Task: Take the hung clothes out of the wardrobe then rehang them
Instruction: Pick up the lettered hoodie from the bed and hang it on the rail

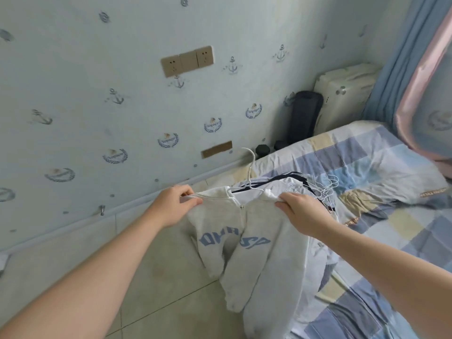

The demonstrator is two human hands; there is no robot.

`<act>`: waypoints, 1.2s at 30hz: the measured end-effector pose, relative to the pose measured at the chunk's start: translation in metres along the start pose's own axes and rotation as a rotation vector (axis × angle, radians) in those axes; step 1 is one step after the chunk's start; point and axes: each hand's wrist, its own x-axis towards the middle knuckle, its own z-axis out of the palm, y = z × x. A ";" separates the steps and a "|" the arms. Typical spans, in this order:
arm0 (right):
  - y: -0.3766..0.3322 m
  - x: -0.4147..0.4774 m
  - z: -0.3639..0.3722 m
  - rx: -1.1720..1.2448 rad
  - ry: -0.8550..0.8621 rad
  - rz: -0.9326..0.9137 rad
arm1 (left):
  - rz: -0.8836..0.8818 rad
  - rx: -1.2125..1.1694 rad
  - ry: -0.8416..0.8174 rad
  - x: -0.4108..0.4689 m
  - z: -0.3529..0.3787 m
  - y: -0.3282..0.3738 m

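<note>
A light grey zip hoodie (254, 255) with blue letters across its chest hangs in the air over the bed's edge. A white wire hanger (250, 171) sits inside its neck, hook pointing up. My left hand (175, 206) grips the hoodie's left shoulder. My right hand (299, 211) grips its right shoulder. Behind the hoodie, a pile of clothes (286, 183) with dark stripes lies on the bed, and a bunch of white hangers (326, 188) rests on it.
The bed (381, 172) with a blue and beige checked cover fills the right side. A wall with anchor wallpaper and sockets (187, 60) stands left. A black bag (304, 116) and a cream suitcase (342, 94) stand in the far corner. Tiled floor (156, 277) lies below.
</note>
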 end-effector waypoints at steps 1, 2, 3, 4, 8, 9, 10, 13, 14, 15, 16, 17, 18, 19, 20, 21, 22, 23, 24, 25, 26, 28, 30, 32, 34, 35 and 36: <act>-0.015 -0.003 0.001 -0.014 -0.002 -0.016 | -0.012 -0.009 0.011 -0.016 -0.007 -0.009; -0.030 -0.007 0.004 -0.016 0.005 -0.031 | -0.019 -0.017 0.023 -0.031 -0.014 -0.019; -0.045 -0.011 0.006 -0.012 0.021 -0.047 | -0.023 -0.026 0.037 -0.045 -0.022 -0.028; -0.061 -0.017 0.009 -0.010 0.035 -0.061 | -0.025 -0.035 0.048 -0.061 -0.029 -0.039; -0.130 -0.047 0.022 -0.028 0.074 -0.086 | -0.013 -0.057 0.079 -0.121 -0.060 -0.083; -0.140 -0.052 0.025 -0.029 0.077 -0.085 | -0.010 -0.060 0.082 -0.130 -0.065 -0.090; -0.155 -0.060 0.027 -0.030 0.088 -0.084 | -0.008 -0.060 0.087 -0.141 -0.071 -0.098; -0.202 -0.085 0.037 -0.016 0.109 -0.077 | 0.022 -0.061 0.116 -0.181 -0.095 -0.123; -0.216 -0.093 0.039 -0.015 0.109 -0.074 | 0.032 -0.059 0.133 -0.194 -0.102 -0.129; -0.228 -0.101 0.041 -0.019 0.109 -0.073 | 0.038 -0.051 0.151 -0.206 -0.108 -0.134; -0.241 -0.108 0.042 -0.031 0.109 -0.072 | 0.042 -0.045 0.167 -0.219 -0.113 -0.139; -0.253 -0.116 0.043 -0.046 0.107 -0.074 | 0.044 -0.045 0.178 -0.232 -0.118 -0.144; -0.265 -0.124 0.043 -0.061 0.107 -0.078 | 0.044 -0.051 0.186 -0.243 -0.123 -0.150; -0.276 -0.130 0.042 -0.070 0.107 -0.082 | 0.046 -0.054 0.191 -0.255 -0.129 -0.155; -0.287 -0.137 0.041 -0.076 0.106 -0.083 | 0.050 -0.058 0.195 -0.267 -0.134 -0.159; -0.297 -0.143 0.039 -0.079 0.103 -0.085 | 0.055 -0.062 0.203 -0.279 -0.140 -0.163; -0.307 -0.149 0.037 -0.076 0.101 -0.092 | 0.062 -0.069 0.217 -0.291 -0.145 -0.166; -0.317 -0.154 0.034 -0.068 0.103 -0.105 | 0.067 -0.073 0.237 -0.303 -0.150 -0.168; -0.326 -0.160 0.032 -0.064 0.111 -0.123 | 0.068 -0.075 0.257 -0.316 -0.155 -0.169; -0.335 -0.166 0.030 -0.063 0.119 -0.140 | 0.066 -0.076 0.279 -0.330 -0.160 -0.170; -0.344 -0.173 0.026 -0.064 0.129 -0.155 | 0.065 -0.075 0.302 -0.345 -0.164 -0.170; -0.363 -0.188 0.020 -0.067 0.154 -0.205 | 0.066 -0.071 0.354 -0.376 -0.173 -0.170; -0.380 -0.208 0.012 -0.059 0.176 -0.251 | 0.068 -0.064 0.404 -0.410 -0.180 -0.168; -0.397 -0.229 0.004 -0.068 0.204 -0.290 | 0.068 -0.058 0.463 -0.447 -0.186 -0.164; -0.414 -0.250 -0.005 -0.075 0.232 -0.325 | 0.064 -0.047 0.523 -0.484 -0.194 -0.157; -0.422 -0.261 -0.011 -0.065 0.245 -0.347 | 0.063 -0.036 0.551 -0.503 -0.198 -0.153; -0.431 -0.272 -0.017 -0.040 0.258 -0.371 | 0.064 -0.022 0.581 -0.521 -0.204 -0.148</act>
